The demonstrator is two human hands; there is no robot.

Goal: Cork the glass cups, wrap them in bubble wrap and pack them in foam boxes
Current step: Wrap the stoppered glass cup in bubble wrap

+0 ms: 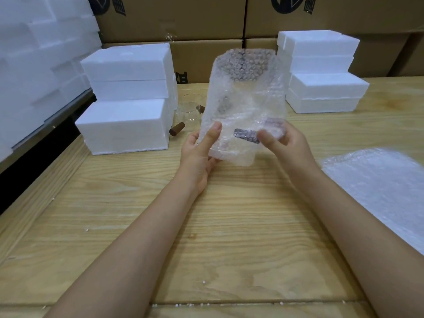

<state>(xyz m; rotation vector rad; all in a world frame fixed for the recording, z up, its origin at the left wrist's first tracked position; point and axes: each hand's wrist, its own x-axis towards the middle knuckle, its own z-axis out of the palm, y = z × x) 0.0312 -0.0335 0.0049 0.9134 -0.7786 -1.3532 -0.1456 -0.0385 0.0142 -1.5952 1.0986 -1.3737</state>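
I hold rolled bubble wrap (243,99) upright above the table (206,237), with my left hand (202,150) and right hand (284,143) pinching its lower end. A cup seems to be inside. One bare cup (190,109) and two corks (177,131) wait by the foam boxes (128,120), so most of the task is left.

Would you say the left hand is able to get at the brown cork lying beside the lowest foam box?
Likely yes, once freed: the left hand grips the bubble wrap, but the cork lies just beyond it, with nothing between them.
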